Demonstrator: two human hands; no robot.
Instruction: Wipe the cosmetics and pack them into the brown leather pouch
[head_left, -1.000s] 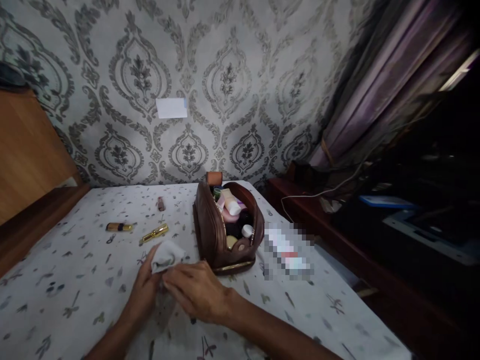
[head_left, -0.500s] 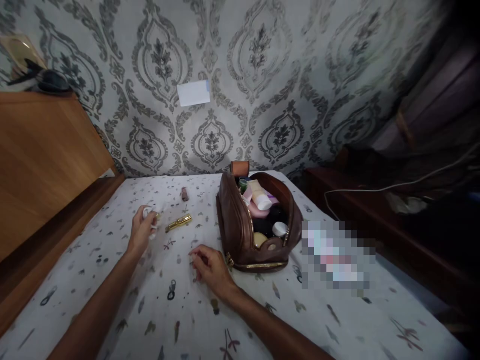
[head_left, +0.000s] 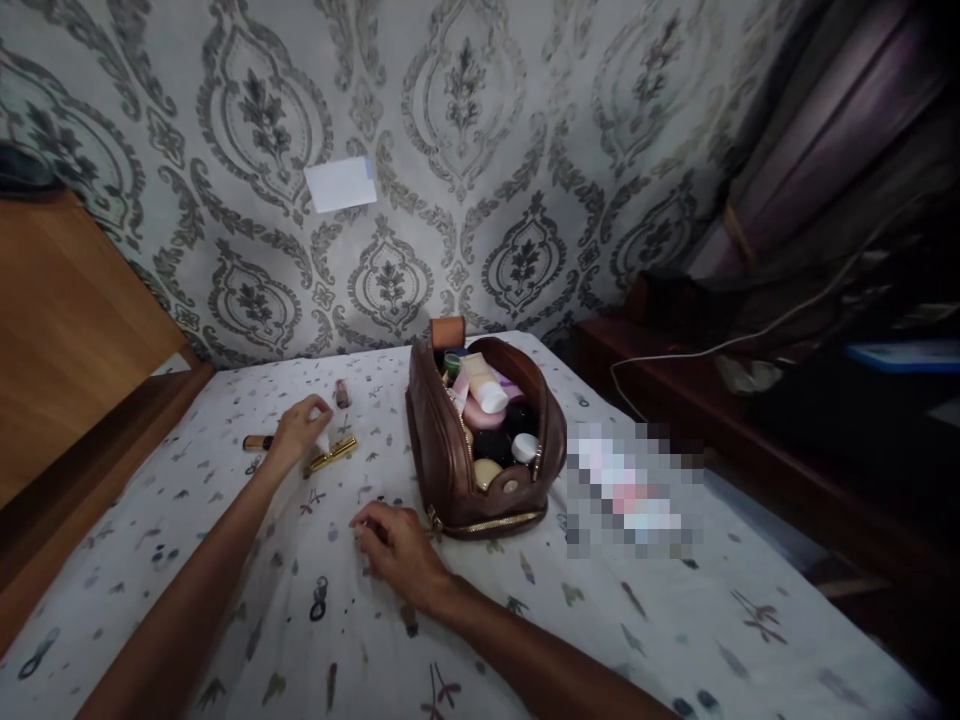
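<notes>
My left hand (head_left: 298, 432) is over the sheet with its fingers bent and parted, and I make out nothing held in it. Just past its fingertips stands a small pinkish-brown bottle (head_left: 342, 393). A shiny gold tube (head_left: 334, 454), like a lipstick, lies by its near side. Left of the hand is a black and gold tube (head_left: 257, 442), partly hidden by it. My right hand (head_left: 397, 550) hovers loosely curled, fingers apart, in front of a brown leather toiletry bag (head_left: 442, 450). The unzipped bag holds a cream tube (head_left: 480, 383), a white-lidded jar (head_left: 524, 448) and other cosmetics.
The patterned sheet (head_left: 480, 620) covers the bed. A blurred-out item (head_left: 630, 490) lies right of the bag. A wooden panel (head_left: 67, 330) borders the left side, a papered wall (head_left: 390, 230) the back. A pale cable (head_left: 705, 352) crosses the dark furniture at right.
My left hand has moved forward toward the small bottle; the whitish thing in its fingers no longer shows. The black and gold tube now shows beside it. The view has turned right.
</notes>
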